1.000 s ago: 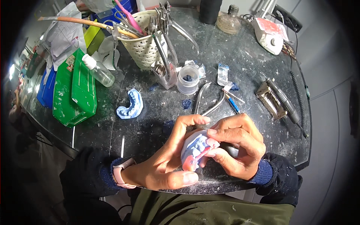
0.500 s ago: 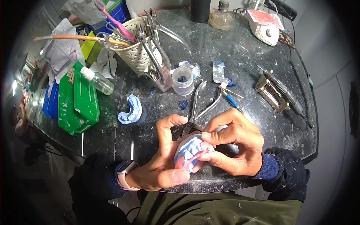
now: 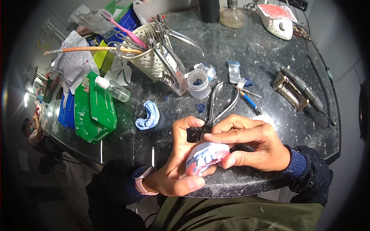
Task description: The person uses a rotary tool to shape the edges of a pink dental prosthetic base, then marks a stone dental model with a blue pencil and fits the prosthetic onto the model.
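A blue dental cast (image 3: 211, 154) with pink material along its gum line is held over the front edge of the bench. My left hand (image 3: 175, 171) grips it from the left and below, thumb by the pink part. On the other side, my right hand (image 3: 254, 144) has its fingers against the top and right end of the cast. A second blue dental cast (image 3: 148, 116), horseshoe-shaped, lies to the left. Just beyond my hands are pliers (image 3: 216, 101) with silver handles, their jaws partly hidden by my fingers.
A woven basket (image 3: 148, 63) of tools stands at the back left, near green boxes (image 3: 95, 115) and a spray bottle (image 3: 112, 89). A clear cup (image 3: 199, 86) sits mid-bench. A blue pen-like tool (image 3: 249, 103) and a handpiece (image 3: 302, 92) on its stand lie to the right.
The cast has tilted so its teeth show more from the front. My right fingers have shifted from pinching the pink edge to lying over the cast's top. The whole view has moved slightly.
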A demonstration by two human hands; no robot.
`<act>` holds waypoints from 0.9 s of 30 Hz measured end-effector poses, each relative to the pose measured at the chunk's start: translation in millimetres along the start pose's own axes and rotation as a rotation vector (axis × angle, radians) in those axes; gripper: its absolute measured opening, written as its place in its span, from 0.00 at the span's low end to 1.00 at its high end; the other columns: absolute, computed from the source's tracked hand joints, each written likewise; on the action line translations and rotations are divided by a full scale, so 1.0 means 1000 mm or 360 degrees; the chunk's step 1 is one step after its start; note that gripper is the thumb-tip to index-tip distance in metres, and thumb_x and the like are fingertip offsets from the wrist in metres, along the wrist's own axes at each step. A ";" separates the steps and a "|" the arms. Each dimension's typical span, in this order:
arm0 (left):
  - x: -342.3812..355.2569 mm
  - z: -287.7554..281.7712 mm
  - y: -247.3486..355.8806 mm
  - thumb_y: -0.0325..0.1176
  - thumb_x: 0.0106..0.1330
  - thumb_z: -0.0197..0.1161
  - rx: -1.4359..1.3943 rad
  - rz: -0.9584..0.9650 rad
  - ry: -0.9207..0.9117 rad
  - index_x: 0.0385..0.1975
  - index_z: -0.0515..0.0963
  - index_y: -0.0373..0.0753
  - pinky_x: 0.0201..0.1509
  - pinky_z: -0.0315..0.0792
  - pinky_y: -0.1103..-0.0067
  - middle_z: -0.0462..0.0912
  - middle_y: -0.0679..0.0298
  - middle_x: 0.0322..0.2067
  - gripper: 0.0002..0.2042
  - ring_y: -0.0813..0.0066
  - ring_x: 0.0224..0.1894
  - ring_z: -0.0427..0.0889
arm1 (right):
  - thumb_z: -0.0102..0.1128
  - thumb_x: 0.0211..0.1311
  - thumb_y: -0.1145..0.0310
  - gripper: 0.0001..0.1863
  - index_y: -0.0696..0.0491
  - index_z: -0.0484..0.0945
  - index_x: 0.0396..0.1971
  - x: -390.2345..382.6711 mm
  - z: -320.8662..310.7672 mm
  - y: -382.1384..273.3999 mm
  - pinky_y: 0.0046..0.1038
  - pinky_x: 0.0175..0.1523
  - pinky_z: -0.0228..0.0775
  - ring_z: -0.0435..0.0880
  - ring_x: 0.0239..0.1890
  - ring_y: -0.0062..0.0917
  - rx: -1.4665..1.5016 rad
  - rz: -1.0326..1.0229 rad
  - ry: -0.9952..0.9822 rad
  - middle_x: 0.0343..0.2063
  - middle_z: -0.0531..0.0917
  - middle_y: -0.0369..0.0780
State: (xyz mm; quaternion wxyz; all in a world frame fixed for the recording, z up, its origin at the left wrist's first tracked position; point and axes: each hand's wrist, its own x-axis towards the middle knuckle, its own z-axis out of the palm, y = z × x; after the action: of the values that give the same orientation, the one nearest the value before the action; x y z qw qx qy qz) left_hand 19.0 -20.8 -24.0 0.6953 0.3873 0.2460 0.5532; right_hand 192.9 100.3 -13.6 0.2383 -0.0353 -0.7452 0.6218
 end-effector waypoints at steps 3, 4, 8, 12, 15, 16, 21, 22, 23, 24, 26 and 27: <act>-0.001 -0.004 0.004 0.29 0.49 0.57 0.0101 -0.0062 0.0023 0.60 0.33 0.49 0.34 0.65 0.82 0.69 0.50 0.45 0.43 0.80 0.33 0.67 | 0.66 0.53 0.71 0.20 0.61 0.77 0.47 0.000 0.001 0.000 0.25 0.43 0.73 0.79 0.43 0.28 0.0030 0.0072 0.0025 0.44 0.78 0.46; -0.002 -0.005 0.005 0.29 0.48 0.57 0.0117 -0.0120 0.0032 0.60 0.33 0.48 0.32 0.64 0.82 0.70 0.50 0.44 0.43 0.82 0.30 0.67 | 0.67 0.52 0.71 0.20 0.61 0.78 0.46 0.001 0.000 0.002 0.28 0.45 0.72 0.79 0.43 0.31 -0.0074 -0.0023 -0.0005 0.44 0.79 0.47; -0.002 -0.004 0.001 0.29 0.46 0.56 0.0119 -0.0028 0.0089 0.60 0.33 0.47 0.30 0.63 0.83 0.70 0.50 0.42 0.43 0.84 0.26 0.65 | 0.67 0.50 0.71 0.21 0.60 0.78 0.46 0.001 0.002 0.002 0.33 0.48 0.70 0.79 0.43 0.37 -0.0173 -0.0149 0.0005 0.42 0.81 0.47; -0.003 -0.012 -0.002 0.30 0.46 0.56 0.0283 0.0067 -0.0008 0.59 0.33 0.43 0.33 0.64 0.82 0.70 0.49 0.42 0.43 0.81 0.30 0.67 | 0.66 0.50 0.72 0.20 0.60 0.78 0.45 0.000 0.006 0.003 0.33 0.48 0.69 0.79 0.42 0.36 -0.0165 -0.0141 0.0060 0.41 0.81 0.47; -0.003 -0.009 -0.007 0.30 0.46 0.56 0.0461 0.0094 0.0045 0.59 0.34 0.40 0.40 0.65 0.78 0.69 0.47 0.44 0.42 0.75 0.37 0.69 | 0.64 0.50 0.76 0.18 0.60 0.78 0.44 -0.002 0.010 0.004 0.32 0.49 0.69 0.78 0.41 0.35 -0.0094 -0.0055 0.0134 0.40 0.81 0.46; -0.003 -0.007 -0.008 0.30 0.46 0.56 0.0540 0.0085 0.0108 0.58 0.34 0.38 0.44 0.65 0.75 0.68 0.46 0.44 0.42 0.72 0.40 0.69 | 0.62 0.50 0.77 0.17 0.60 0.78 0.43 -0.003 0.013 0.004 0.32 0.49 0.68 0.78 0.41 0.35 0.0011 0.0032 0.0173 0.39 0.80 0.45; -0.001 -0.012 -0.013 0.29 0.47 0.56 0.0587 0.0185 -0.0009 0.58 0.36 0.37 0.49 0.63 0.72 0.66 0.44 0.45 0.41 0.68 0.45 0.69 | 0.58 0.50 0.81 0.15 0.60 0.78 0.41 -0.003 0.014 0.003 0.31 0.49 0.68 0.76 0.41 0.34 0.0061 0.0046 0.0222 0.37 0.79 0.44; -0.001 -0.013 -0.013 0.30 0.48 0.56 0.0623 0.0203 -0.0023 0.58 0.36 0.37 0.49 0.64 0.72 0.66 0.44 0.46 0.41 0.69 0.44 0.69 | 0.58 0.50 0.81 0.15 0.60 0.78 0.41 -0.003 0.014 0.004 0.31 0.49 0.68 0.76 0.41 0.34 0.0062 0.0048 0.0225 0.37 0.79 0.44; -0.001 -0.011 -0.012 0.30 0.48 0.56 0.0621 0.0202 -0.0026 0.58 0.36 0.37 0.49 0.64 0.72 0.66 0.44 0.46 0.41 0.69 0.44 0.69 | 0.58 0.51 0.81 0.15 0.60 0.78 0.41 -0.003 0.014 0.004 0.31 0.49 0.68 0.76 0.40 0.34 0.0082 0.0048 0.0228 0.37 0.79 0.44; -0.001 -0.008 -0.011 0.30 0.48 0.56 0.0602 0.0181 -0.0001 0.58 0.36 0.36 0.49 0.64 0.73 0.66 0.43 0.46 0.41 0.69 0.44 0.69 | 0.58 0.51 0.81 0.15 0.60 0.78 0.41 -0.003 0.013 0.005 0.31 0.49 0.68 0.76 0.40 0.35 0.0101 0.0048 0.0232 0.37 0.79 0.44; -0.001 -0.008 -0.010 0.30 0.48 0.56 0.0587 0.0172 0.0012 0.58 0.36 0.36 0.49 0.64 0.73 0.66 0.43 0.46 0.40 0.69 0.44 0.69 | 0.58 0.51 0.80 0.14 0.60 0.78 0.41 -0.003 0.013 0.008 0.31 0.49 0.67 0.76 0.40 0.35 0.0074 -0.0011 0.0230 0.37 0.79 0.44; -0.001 -0.010 -0.010 0.30 0.48 0.56 0.0643 0.0213 -0.0023 0.58 0.36 0.37 0.48 0.64 0.73 0.66 0.43 0.47 0.40 0.69 0.44 0.69 | 0.58 0.51 0.80 0.14 0.60 0.78 0.41 -0.003 0.013 0.008 0.31 0.48 0.67 0.76 0.39 0.35 0.0054 -0.0068 0.0225 0.37 0.79 0.44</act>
State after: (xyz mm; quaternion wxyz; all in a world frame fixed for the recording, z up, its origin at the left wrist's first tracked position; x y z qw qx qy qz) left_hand 17.1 -20.1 -37.7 0.5670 0.5381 0.3207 0.5349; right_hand 188.0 89.2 -24.0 0.3040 -0.0590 -0.7164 0.6252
